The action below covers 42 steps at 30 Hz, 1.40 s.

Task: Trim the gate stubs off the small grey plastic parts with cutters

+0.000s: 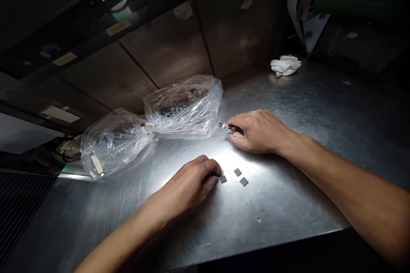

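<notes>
Left forearm [128, 234] foremost; left hand [194, 180] curls fingers toward thumb, grip unclear; one dark square piece [223, 179] lies just beside its fingertips, two more pieces [244, 181] farther right; right hand [258, 131] clamps around cutting pliers [226, 126]; plastic bag [195, 121] beyond left hand.

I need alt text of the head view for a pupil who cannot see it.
A person's right hand holds small pliers at a metal table, while the left hand is beside three small dark squares. Behind lie two clear plastic bags, one with dark pieces inside, and a crumpled white wad.
</notes>
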Each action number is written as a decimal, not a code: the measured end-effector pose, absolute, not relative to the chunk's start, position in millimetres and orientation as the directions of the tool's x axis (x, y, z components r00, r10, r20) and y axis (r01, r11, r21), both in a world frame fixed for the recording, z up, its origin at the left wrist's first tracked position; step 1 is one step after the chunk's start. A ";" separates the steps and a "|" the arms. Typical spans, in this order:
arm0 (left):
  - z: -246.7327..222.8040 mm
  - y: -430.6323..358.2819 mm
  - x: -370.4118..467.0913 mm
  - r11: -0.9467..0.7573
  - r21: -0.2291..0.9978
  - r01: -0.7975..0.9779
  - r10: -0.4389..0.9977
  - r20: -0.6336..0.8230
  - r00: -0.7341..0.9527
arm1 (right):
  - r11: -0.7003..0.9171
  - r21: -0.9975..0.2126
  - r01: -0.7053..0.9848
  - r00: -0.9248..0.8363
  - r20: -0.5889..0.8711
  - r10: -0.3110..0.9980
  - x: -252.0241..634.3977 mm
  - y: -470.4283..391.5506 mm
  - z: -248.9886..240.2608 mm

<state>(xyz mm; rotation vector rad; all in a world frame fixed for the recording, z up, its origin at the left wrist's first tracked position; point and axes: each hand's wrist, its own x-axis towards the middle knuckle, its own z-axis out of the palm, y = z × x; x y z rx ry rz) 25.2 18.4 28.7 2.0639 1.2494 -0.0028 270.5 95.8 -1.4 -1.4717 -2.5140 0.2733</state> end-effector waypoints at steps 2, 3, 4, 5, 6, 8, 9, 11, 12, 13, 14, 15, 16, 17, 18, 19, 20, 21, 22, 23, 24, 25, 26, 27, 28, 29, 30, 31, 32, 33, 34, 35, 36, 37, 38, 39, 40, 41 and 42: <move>31.5 16.7 25.5 -0.265 0.555 0.788 0.783 -0.353 0.512 | 0.493 -0.261 0.830 -0.493 0.069 0.867 270.3 95.3 -2.3; 32.4 15.6 25.4 -0.260 0.549 0.794 0.790 -0.352 0.502 | 0.497 -0.258 0.828 -0.501 0.056 0.864 270.5 95.4 -3.0; 32.7 14.5 25.1 -0.255 0.545 0.799 0.800 -0.345 0.491 | 0.502 -0.256 0.826 -0.509 0.042 0.860 270.8 95.6 -3.7; 32.5 13.3 24.5 -0.246 0.545 0.801 0.812 -0.336 0.478 | 0.505 -0.254 0.825 -0.515 0.028 0.857 271.2 95.8 -4.3; 31.7 12.1 23.8 -0.233 0.551 0.802 0.825 -0.325 0.463 | 0.506 -0.253 0.824 -0.520 0.015 0.854 271.7 96.1 -4.8; 29.0 9.9 21.8 -0.175 0.587 0.791 0.852 -0.312 0.420 | 0.507 -0.251 0.825 -0.524 -0.003 0.852 272.5 96.4 -5.3; 27.2 8.9 20.6 -0.126 0.618 0.776 0.865 -0.315 0.391 | 0.506 -0.250 0.825 -0.524 -0.008 0.851 272.8 96.5 -5.3; 23.2 7.4 18.1 -0.024 0.686 0.727 0.881 -0.329 0.340 | 0.504 -0.248 0.827 -0.524 -0.014 0.852 273.1 96.4 -5.4; 20.9 7.0 16.7 0.021 0.717 0.697 0.885 -0.337 0.320 | 0.504 -0.247 0.828 -0.523 -0.013 0.853 273.2 96.4 -5.6; 18.7 6.9 15.4 0.064 0.744 0.665 0.887 -0.348 0.304 | 0.503 -0.246 0.828 -0.522 -0.011 0.853 273.4 96.4 -5.9; 16.5 7.1 14.1 0.106 0.768 0.632 0.888 -0.359 0.288 | 0.504 -0.248 0.827 -0.522 -0.008 0.853 273.8 96.5 -6.5; 14.4 7.5 13.0 0.155 0.790 0.593 0.886 -0.377 0.271 | 0.507 -0.251 0.825 -0.524 -0.004 0.851 274.2 96.6 -7.3; 12.6 8.1 12.1 0.214 0.814 0.540 0.881 -0.399 0.254 | 0.511 -0.256 0.821 -0.528 0.003 0.849 274.8 96.6 -8.4; 11.0 9.0 11.4 0.278 0.838 0.469 0.876 -0.422 0.234 | 0.517 -0.262 0.815 -0.533 0.012 0.846 275.4 96.5 -9.6; 9.7 10.1 11.0 0.339 0.858 0.386 0.871 -0.441 0.215 | 0.524 -0.269 0.808 -0.539 0.023 0.842 275.9 96.0 -11.1; 8.7 11.2 10.7 0.390 0.872 0.296 0.868 -0.456 0.197 | 0.533 -0.276 0.800 -0.546 0.035 0.837 276.2 95.2 -12.6; 7.8 12.3 10.6 0.430 0.878 0.209 0.865 -0.467 0.184 | 0.543 -0.283 0.791 -0.553 0.048 0.832 276.2 93.9 -14.2; 7.0 13.2 10.6 0.461 0.877 0.134 0.860 -0.479 0.177 | 0.556 -0.289 0.779 -0.563 0.064 0.824 275.9 92.0 -15.7; 6.2 13.9 10.7 0.487 0.870 0.078 0.853 -0.493 0.171 | 0.576 -0.297 0.761 -0.579 0.089 0.811 275.2 89.6 -17.0; 5.3 14.3 10.8 0.511 0.859 0.038 0.844 -0.510 0.165 | 0.604 -0.304 0.737 -0.598 0.123 0.792 274.2 86.8 -18.1; 4.4 14.4 11.2 0.533 0.846 0.006 0.834 -0.527 0.161 | 0.639 -0.309 0.705 -0.622 0.165 0.766 272.9 83.7 -18.7; 3.3 14.3 11.6 0.549 0.835 -0.025 0.828 -0.540 0.152 | 0.675 -0.312 0.669 -0.645 0.207 0.735 271.3 80.4 -19.0; 2.2 14.0 12.2 0.558 0.828 -0.057 0.825 -0.547 0.140 | 0.708 -0.312 0.633 -0.666 0.246 0.704 269.6 77.1 -18.9; 1.2 13.7 13.0 0.560 0.823 -0.094 0.827 -0.548 0.126 | 0.734 -0.313 0.602 -0.683 0.275 0.677 267.8 74.0 -18.5; 0.3 13.4 13.8 0.555 0.821 -0.132 0.832 -0.544 0.113 | 0.751 -0.314 0.581 -0.693 0.293 0.658 266.1 71.2 -17.9; -0.5 13.1 14.6 0.547 0.820 -0.169 0.837 -0.536 0.106 | 0.762 -0.314 0.566 -0.700 0.306 0.646 264.5 68.7 -17.2; -1.2 12.9 15.3 0.539 0.818 -0.199 0.842 -0.530 0.101 | 0.770 -0.314 0.556 -0.703 0.316 0.637 263.1 66.5 -16.7; -1.9 12.6 15.8 0.533 0.817 -0.222 0.846 -0.525 0.098 | 0.775 -0.314 0.548 -0.705 0.324 0.630 262.0 64.8 -16.4; -2.6 12.3 16.1 0.528 0.816 -0.236 0.848 -0.521 0.096 | 0.780 -0.314 0.542 -0.708 0.330 0.625 261.1 63.4 -16.3; -3.3 12.0 16.2 0.525 0.816 -0.244 0.850 -0.519 0.092 | 0.785 -0.314 0.535 -0.710 0.337 0.619 260.4 62.4 -16.4; -4.1 11.7 16.2 0.523 0.816 -0.246 0.850 -0.519 0.086 | 0.790 -0.315 0.526 -0.713 0.345 0.611 259.9 61.7 -16.6; -4.9 11.4 16.1 0.523 0.817 -0.244 0.850 -0.521 0.078 | 0.795 -0.316 0.519 -0.715 0.350 0.605 259.6 61.2 -17.0; -5.6 11.1 15.9 0.524 0.817 -0.240 0.849 -0.524 0.072 | 0.798 -0.314 0.515 -0.716 0.355 0.601 259.3 60.9 -17.2; -6.3 10.8 15.9 0.524 0.818 -0.236 0.849 -0.524 0.067 | 0.801 -0.309 0.514 -0.717 0.357 0.598 259.1 60.7 -17.4; -6.8 10.5 16.0 0.523 0.820 -0.233 0.849 -0.524 0.063 | 0.803 -0.303 0.513 -0.720 0.357 0.595 259.0 60.5 -17.5; -7.1 10.2 16.2 0.521 0.822 -0.232 0.851 -0.522 0.061 | 0.805 -0.297 0.513 -0.722 0.358 0.592 259.0 60.4 -17.5; -7.2 10.1 16.6 0.518 0.823 -0.233 0.852 -0.520 0.058 | 0.806 -0.291 0.515 -0.723 0.359 0.591 259.0 60.3 -17.4; -7.1 10.0 17.1 0.515 0.824 -0.237 0.854 -0.517 0.057 | 0.809 -0.286 0.514 -0.725 0.360 0.588 259.1 60.2 -17.3; -6.8 10.1 17.5 0.511 0.824 -0.243 0.856 -0.514 0.058 | 0.810 -0.285 0.513 -0.725 0.362 0.586 259.2 60.0 -17.3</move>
